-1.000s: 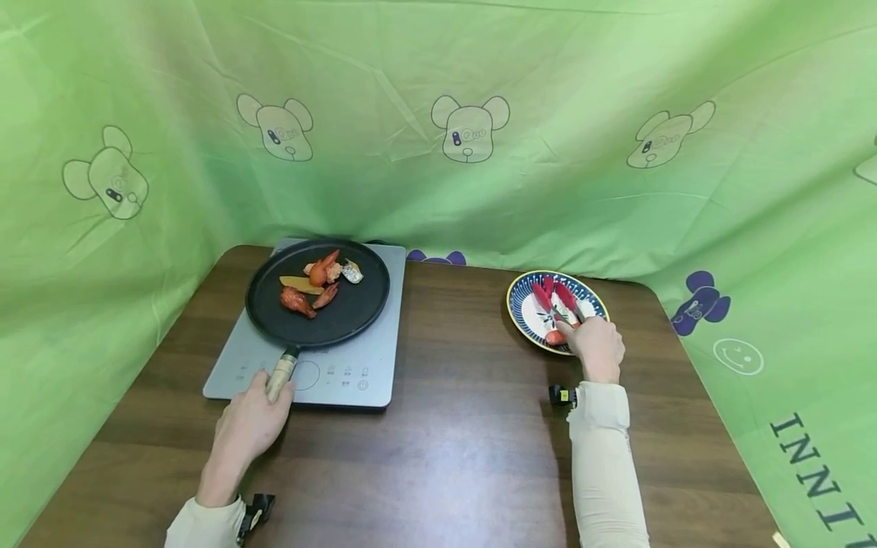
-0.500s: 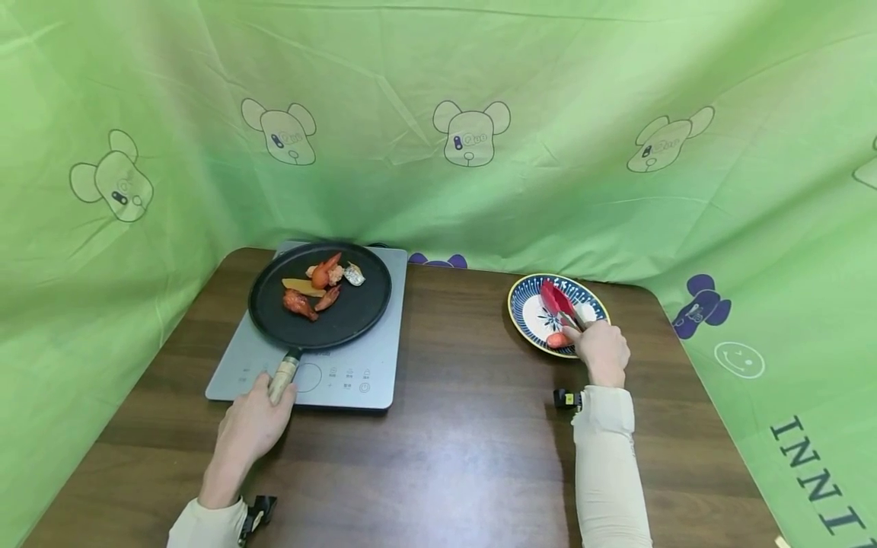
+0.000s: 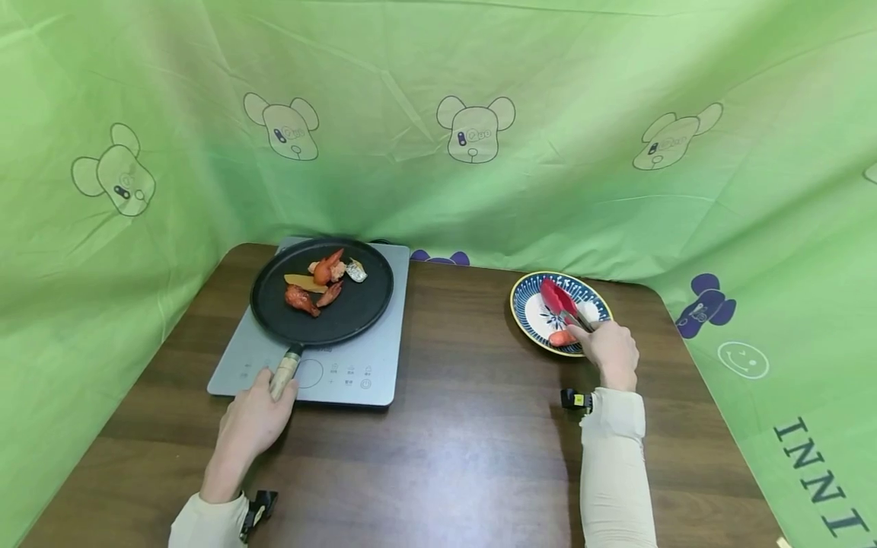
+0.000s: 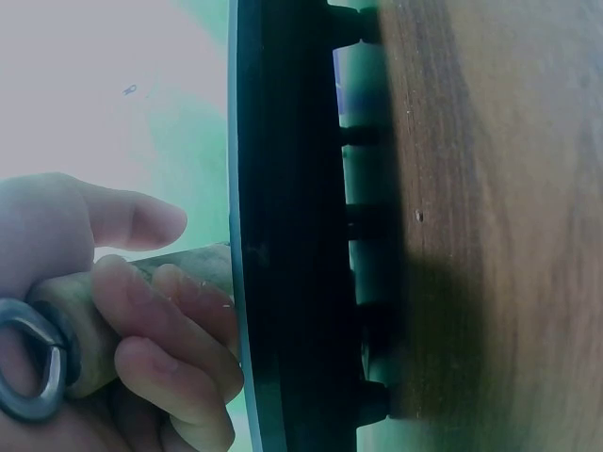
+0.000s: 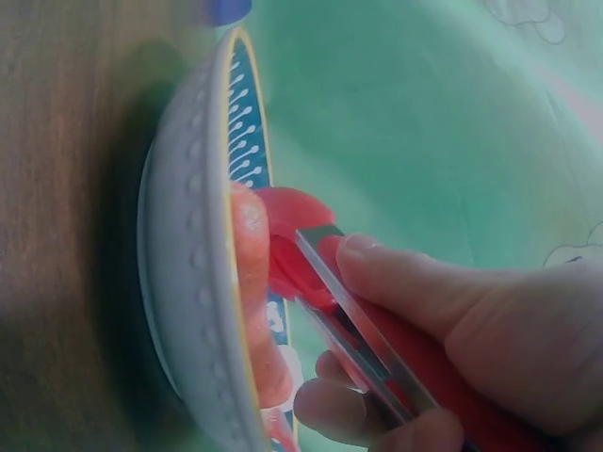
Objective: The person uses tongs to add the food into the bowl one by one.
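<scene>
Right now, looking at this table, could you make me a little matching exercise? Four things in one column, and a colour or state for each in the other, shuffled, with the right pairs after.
1. Pan
2. Tongs
3. Plate
4. Left hand

A. Blue and white, with a yellow rim
B. Gripping a handle
C. Red-ended, held in the right hand
D. Round and black

Pairs: 1-D, 2-C, 3-A, 4-B

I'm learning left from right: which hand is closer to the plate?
Right. The right hand is by the plate, holding tongs over it; the left hand is well left of it, gripping the pan handle.
</scene>
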`<state>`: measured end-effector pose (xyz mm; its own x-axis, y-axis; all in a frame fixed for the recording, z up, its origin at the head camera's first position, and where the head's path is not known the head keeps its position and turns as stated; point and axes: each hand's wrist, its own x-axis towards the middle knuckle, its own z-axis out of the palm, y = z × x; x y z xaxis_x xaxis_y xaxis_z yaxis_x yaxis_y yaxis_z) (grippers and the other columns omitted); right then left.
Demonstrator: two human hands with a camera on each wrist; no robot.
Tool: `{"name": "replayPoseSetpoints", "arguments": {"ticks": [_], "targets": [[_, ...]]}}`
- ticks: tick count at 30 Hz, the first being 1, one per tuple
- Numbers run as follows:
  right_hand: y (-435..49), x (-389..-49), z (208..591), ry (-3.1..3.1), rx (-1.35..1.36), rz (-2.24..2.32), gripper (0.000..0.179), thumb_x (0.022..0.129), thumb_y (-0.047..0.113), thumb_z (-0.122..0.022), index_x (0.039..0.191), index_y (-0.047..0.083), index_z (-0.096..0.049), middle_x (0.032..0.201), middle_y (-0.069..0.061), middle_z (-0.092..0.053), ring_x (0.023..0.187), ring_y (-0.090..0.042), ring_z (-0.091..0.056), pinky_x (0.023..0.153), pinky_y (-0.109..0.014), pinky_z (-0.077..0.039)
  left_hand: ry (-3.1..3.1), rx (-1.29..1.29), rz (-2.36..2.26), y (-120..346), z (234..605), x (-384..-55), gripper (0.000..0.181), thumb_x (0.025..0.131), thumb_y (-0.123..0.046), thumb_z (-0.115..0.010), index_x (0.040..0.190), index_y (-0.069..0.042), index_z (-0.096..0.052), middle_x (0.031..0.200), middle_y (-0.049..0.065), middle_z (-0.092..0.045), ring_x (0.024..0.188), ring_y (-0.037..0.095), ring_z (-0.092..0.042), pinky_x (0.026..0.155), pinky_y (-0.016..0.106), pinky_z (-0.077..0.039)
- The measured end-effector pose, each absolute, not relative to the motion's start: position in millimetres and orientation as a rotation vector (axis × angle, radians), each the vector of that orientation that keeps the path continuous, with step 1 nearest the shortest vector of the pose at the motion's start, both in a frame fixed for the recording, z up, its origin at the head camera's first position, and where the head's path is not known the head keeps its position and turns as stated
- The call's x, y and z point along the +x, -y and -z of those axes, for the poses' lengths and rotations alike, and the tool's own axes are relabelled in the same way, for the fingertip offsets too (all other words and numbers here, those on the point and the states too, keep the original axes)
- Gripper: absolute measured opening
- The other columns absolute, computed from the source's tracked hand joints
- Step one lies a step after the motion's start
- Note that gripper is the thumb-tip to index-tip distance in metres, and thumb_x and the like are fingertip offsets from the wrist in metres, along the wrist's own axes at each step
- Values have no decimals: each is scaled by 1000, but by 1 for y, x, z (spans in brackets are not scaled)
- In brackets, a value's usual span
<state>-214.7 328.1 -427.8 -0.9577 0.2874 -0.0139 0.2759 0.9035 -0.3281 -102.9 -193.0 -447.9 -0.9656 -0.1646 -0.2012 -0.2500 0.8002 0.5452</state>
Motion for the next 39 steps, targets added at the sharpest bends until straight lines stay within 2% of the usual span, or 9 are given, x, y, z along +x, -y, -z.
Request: {"name": "replayPoseSetpoints", "arguments": {"ticks": [5, 11, 15, 21, 24, 27, 30, 35, 39], "targets": [[-329, -214, 424, 3014, -429, -549, 53, 87, 56, -57, 109, 8, -68, 96, -31, -60, 80, -45, -58, 56, -48, -41, -2834, -331, -894, 193, 448, -104, 60, 96, -51, -39, 122, 3, -38, 69, 11, -45, 52, 23, -44, 44, 35, -34], [-329, -211, 418, 2987, -363, -680, 67, 88, 60, -52, 128, 7, -58, 112, -36, -55, 95, -50, -55, 68, -53, -43, -2841, -327, -891, 194, 449, -104, 59, 96, -50, -39, 121, 3, -39, 68, 11, -44, 52, 23, -44, 44, 35, -33], [-327, -210, 412, 2972, -298, -724, 71, 89, 61, -49, 131, 5, -55, 117, -36, -53, 101, -50, -53, 76, -54, -42, -2839, -326, -893, 194, 449, -104, 59, 96, -51, -39, 121, 3, -39, 68, 11, -44, 52, 23, -44, 44, 35, -33], [-323, -206, 402, 2953, -266, -760, 70, 89, 61, -49, 133, 6, -52, 117, -35, -54, 104, -50, -51, 81, -55, -40, -2845, -326, -888, 194, 449, -104, 58, 96, -50, -39, 120, 3, -39, 68, 11, -44, 52, 23, -44, 44, 35, -33], [-321, -203, 397, 2935, -248, -761, 67, 89, 61, -49, 129, 7, -58, 108, -32, -58, 98, -47, -53, 78, -54, -41, -2847, -327, -889, 194, 449, -104, 57, 96, -50, -40, 118, 2, -40, 68, 11, -45, 52, 23, -44, 44, 35, -33], [-319, -202, 394, 2915, -230, -771, 65, 89, 61, -49, 123, 7, -63, 90, -22, -64, 90, -42, -53, 73, -50, -41, -2848, -329, -892, 194, 450, -104, 56, 96, -50, -40, 118, 2, -40, 68, 11, -45, 52, 23, -44, 45, 35, -33], [-316, -201, 391, 2904, -226, -798, 66, 89, 61, -50, 124, 6, -62, 77, -14, -66, 90, -40, -53, 74, -48, -41, -2848, -332, -892, 194, 450, -104, 56, 96, -49, -40, 119, 2, -40, 68, 11, -44, 52, 23, -44, 45, 35, -33], [-312, -199, 387, 2900, -227, -849, 73, 88, 62, -51, 132, 4, -54, 78, -14, -66, 93, -39, -52, 77, -47, -40, -2849, -332, -894, 194, 451, -104, 58, 96, -50, -40, 121, 2, -39, 69, 11, -44, 53, 23, -44, 45, 35, -33], [-308, -196, 384, 2893, -210, -855, 71, 88, 61, -51, 133, 6, -53, 84, -17, -67, 88, -36, -54, 70, -41, -40, -2839, -333, -897, 194, 451, -103, 58, 96, -50, -40, 121, 2, -38, 69, 11, -44, 53, 23, -44, 45, 35, -33]]}}
